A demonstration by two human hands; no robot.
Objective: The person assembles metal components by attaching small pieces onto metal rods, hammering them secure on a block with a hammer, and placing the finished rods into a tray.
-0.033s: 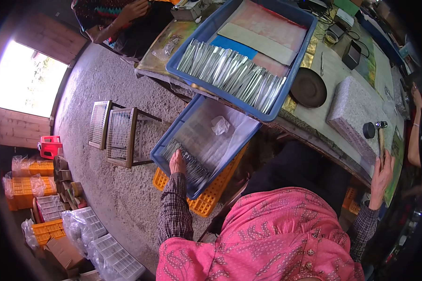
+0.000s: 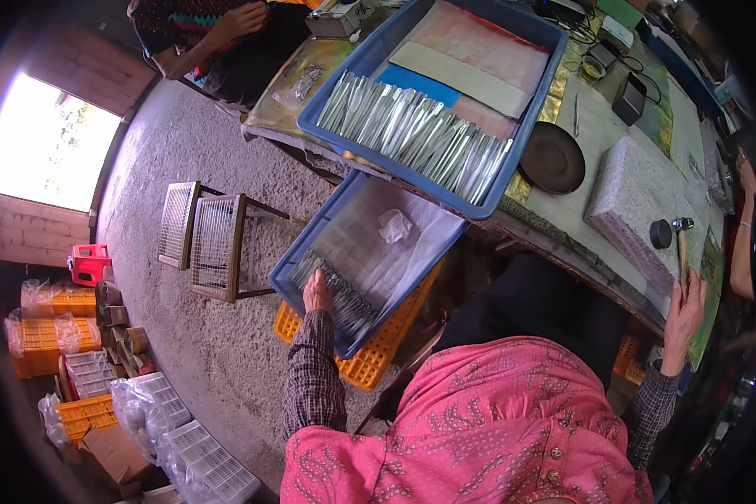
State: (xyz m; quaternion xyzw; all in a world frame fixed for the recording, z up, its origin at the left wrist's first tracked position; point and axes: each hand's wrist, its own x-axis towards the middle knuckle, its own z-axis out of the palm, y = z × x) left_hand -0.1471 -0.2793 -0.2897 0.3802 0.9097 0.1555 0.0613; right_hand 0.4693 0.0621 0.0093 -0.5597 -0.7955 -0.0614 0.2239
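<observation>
My left hand (image 2: 317, 292) reaches into the lower blue tray (image 2: 282, 273), at the end of a row of thin dark-and-silver metal strips (image 2: 344, 294). Its fingers are drawn together; what they pinch is too small to make out. On the right, my right hand (image 2: 686, 312) is closed round the wooden handle of a hammer (image 2: 683, 252). The hammer's metal head rests over a speckled stone block (image 2: 630, 193), beside a small black round piece (image 2: 661, 233). In the upper blue tray (image 2: 454, 202), a dense row of shiny flat metal strips (image 2: 412, 126) lies along the near side.
A dark round plate (image 2: 553, 157) sits between the upper tray and the block on the workbench (image 2: 584, 227). An orange crate (image 2: 370, 365) is under the lower tray. Wire-topped stools (image 2: 218, 244) stand on the floor. Another person's arm (image 2: 218, 34) shows at the far left.
</observation>
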